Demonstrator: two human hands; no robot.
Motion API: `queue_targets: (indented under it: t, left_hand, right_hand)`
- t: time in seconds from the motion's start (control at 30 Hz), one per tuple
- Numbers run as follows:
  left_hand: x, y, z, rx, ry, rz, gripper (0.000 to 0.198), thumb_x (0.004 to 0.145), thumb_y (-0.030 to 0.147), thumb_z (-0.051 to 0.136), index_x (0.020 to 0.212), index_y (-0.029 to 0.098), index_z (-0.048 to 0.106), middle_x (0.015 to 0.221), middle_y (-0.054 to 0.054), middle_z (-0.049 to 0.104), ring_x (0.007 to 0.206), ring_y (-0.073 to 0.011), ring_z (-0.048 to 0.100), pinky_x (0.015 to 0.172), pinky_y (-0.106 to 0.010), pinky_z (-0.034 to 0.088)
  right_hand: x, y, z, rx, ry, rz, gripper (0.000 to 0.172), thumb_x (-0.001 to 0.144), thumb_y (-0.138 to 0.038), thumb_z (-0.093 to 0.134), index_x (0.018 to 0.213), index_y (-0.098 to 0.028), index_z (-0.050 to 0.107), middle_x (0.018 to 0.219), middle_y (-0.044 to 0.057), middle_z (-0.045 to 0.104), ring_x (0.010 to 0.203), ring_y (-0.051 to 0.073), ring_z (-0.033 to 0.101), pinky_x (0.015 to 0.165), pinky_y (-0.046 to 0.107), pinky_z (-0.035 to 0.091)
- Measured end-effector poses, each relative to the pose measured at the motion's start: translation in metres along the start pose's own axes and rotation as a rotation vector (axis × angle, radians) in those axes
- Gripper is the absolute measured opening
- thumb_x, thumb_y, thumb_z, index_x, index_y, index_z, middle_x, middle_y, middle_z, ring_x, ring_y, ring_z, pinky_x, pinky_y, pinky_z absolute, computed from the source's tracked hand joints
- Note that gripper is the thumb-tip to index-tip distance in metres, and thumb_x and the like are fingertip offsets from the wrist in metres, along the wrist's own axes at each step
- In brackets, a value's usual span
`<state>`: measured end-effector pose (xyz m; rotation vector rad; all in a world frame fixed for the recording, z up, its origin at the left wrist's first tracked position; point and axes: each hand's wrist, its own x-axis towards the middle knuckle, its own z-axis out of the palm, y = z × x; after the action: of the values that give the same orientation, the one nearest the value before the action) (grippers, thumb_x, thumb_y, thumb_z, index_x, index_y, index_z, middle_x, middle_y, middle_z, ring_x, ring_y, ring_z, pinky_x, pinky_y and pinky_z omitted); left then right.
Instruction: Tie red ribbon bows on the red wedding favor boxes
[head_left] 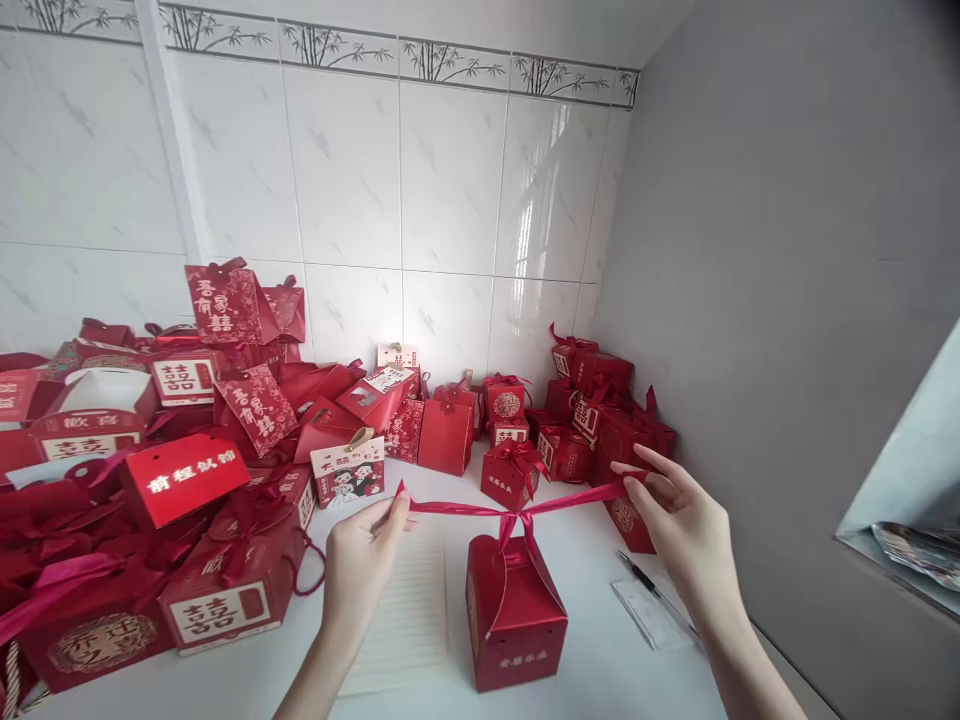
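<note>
A small red gift box point(517, 615) with pale lettering along its lower front stands upright on the white table. Its top is gathered, and a crimson ribbon point(562, 503) passes through it and crosses in a knot just above. My left hand point(369, 550) pinches one ribbon end, left of the box. On the other side, my right hand point(679, 515) pinches the opposite end between thumb and finger, its other fingers spread. The ribbon is stretched nearly level between both hands. Neither hand touches the box itself.
A heap of red boxes point(225, 610) fills the table's left side. More boxes with bows point(514, 475) stand along the tiled wall. A lined paper sheet point(401, 620) lies left of the box; a pen point(637, 572) and a small clear packet point(652, 615) lie right.
</note>
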<state>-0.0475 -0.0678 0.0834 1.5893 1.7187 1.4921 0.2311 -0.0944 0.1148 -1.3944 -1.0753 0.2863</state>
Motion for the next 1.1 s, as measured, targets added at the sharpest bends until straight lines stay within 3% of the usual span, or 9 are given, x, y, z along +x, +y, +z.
queue_targets:
  t: [0.1, 0.3, 0.5, 0.67, 0.73, 0.87, 0.93, 1.0, 1.1]
  left_hand:
    - [-0.007, -0.014, -0.005, 0.031, -0.024, -0.048, 0.038, 0.077, 0.049, 0.052, 0.061, 0.017, 0.065, 0.059, -0.002, 0.07, 0.059, -0.0194, 0.062, 0.057, -0.023, 0.044]
    - [-0.019, -0.04, -0.019, 0.135, -0.084, -0.083, 0.042, 0.078, 0.054, 0.047, 0.068, 0.018, 0.067, 0.062, -0.003, 0.071, 0.061, -0.0214, 0.062, 0.053, -0.024, 0.041]
    - [-0.023, -0.062, -0.03, 0.315, -0.107, -0.052, 0.035, 0.079, 0.047, 0.045, 0.073, 0.021, 0.069, 0.07, -0.004, 0.073, 0.062, -0.0223, 0.065, 0.057, -0.025, 0.043]
    - [-0.024, -0.079, -0.032, 0.495, -0.238, -0.048, 0.04, 0.084, 0.043, 0.033, 0.073, 0.021, 0.065, 0.07, -0.006, 0.071, 0.071, -0.0259, 0.067, 0.061, -0.029, 0.044]
    - [-0.024, -0.082, -0.031, 0.548, -0.233, 0.026, 0.038, 0.083, 0.037, 0.032, 0.083, 0.018, 0.065, 0.078, -0.009, 0.07, 0.078, -0.0279, 0.066, 0.066, -0.033, 0.046]
    - [-0.024, -0.065, -0.02, 0.465, -0.038, 0.295, 0.041, 0.08, 0.034, 0.035, 0.109, 0.013, 0.056, 0.107, -0.015, 0.062, 0.105, -0.0306, 0.055, 0.088, -0.04, 0.042]
    - [-0.024, -0.044, -0.01, 0.34, -0.185, 0.305, 0.034, 0.082, 0.037, 0.036, 0.099, 0.018, 0.058, 0.104, -0.011, 0.062, 0.103, -0.0275, 0.055, 0.088, -0.037, 0.042]
    - [-0.023, -0.023, 0.002, 0.211, -0.472, 0.237, 0.034, 0.086, 0.044, 0.034, 0.083, 0.02, 0.058, 0.091, -0.006, 0.064, 0.092, -0.0231, 0.059, 0.082, -0.031, 0.043]
    - [-0.018, -0.006, 0.017, 0.094, -0.806, 0.157, 0.045, 0.084, 0.058, 0.035, 0.068, 0.019, 0.05, 0.068, 0.0, 0.058, 0.07, -0.0185, 0.058, 0.065, -0.027, 0.042]
  right_hand:
    - [-0.005, 0.013, -0.012, -0.075, 0.017, 0.027, 0.05, 0.071, -0.04, 0.055, 0.117, -0.021, 0.056, 0.095, 0.006, 0.072, 0.064, 0.018, 0.063, 0.047, 0.026, 0.045]
    - [-0.01, 0.045, -0.03, -0.144, 0.047, 0.061, 0.054, 0.069, -0.04, 0.052, 0.119, -0.02, 0.053, 0.094, 0.006, 0.073, 0.079, 0.023, 0.066, 0.068, 0.033, 0.051]
    - [-0.012, 0.079, -0.034, -0.205, 0.001, 0.095, 0.057, 0.067, -0.043, 0.051, 0.117, -0.016, 0.055, 0.094, 0.01, 0.072, 0.07, 0.024, 0.066, 0.058, 0.033, 0.05]
    - [-0.018, 0.103, -0.034, -0.261, -0.052, 0.092, 0.054, 0.068, -0.043, 0.047, 0.115, -0.017, 0.054, 0.088, 0.009, 0.073, 0.074, 0.025, 0.066, 0.066, 0.036, 0.051]
    - [-0.019, 0.108, -0.033, -0.339, -0.086, 0.055, 0.049, 0.067, -0.04, 0.046, 0.109, -0.017, 0.057, 0.093, 0.01, 0.071, 0.077, 0.026, 0.066, 0.069, 0.039, 0.051]
    - [-0.023, 0.1, -0.019, -0.461, -0.098, -0.146, 0.034, 0.065, -0.043, 0.052, 0.083, -0.018, 0.066, 0.105, 0.017, 0.063, 0.099, 0.035, 0.057, 0.084, 0.049, 0.045]
    - [-0.026, 0.085, -0.006, -0.362, -0.293, -0.168, 0.036, 0.075, -0.049, 0.048, 0.083, -0.018, 0.065, 0.105, 0.016, 0.062, 0.102, 0.032, 0.056, 0.087, 0.047, 0.044]
    - [-0.028, 0.067, 0.008, -0.253, -0.556, -0.129, 0.039, 0.083, -0.051, 0.042, 0.083, -0.018, 0.065, 0.095, 0.01, 0.065, 0.094, 0.027, 0.06, 0.084, 0.041, 0.047]
    - [-0.028, 0.05, 0.023, -0.166, -0.81, -0.099, 0.041, 0.084, -0.053, 0.045, 0.073, -0.018, 0.062, 0.074, 0.003, 0.066, 0.074, 0.02, 0.063, 0.071, 0.032, 0.05]
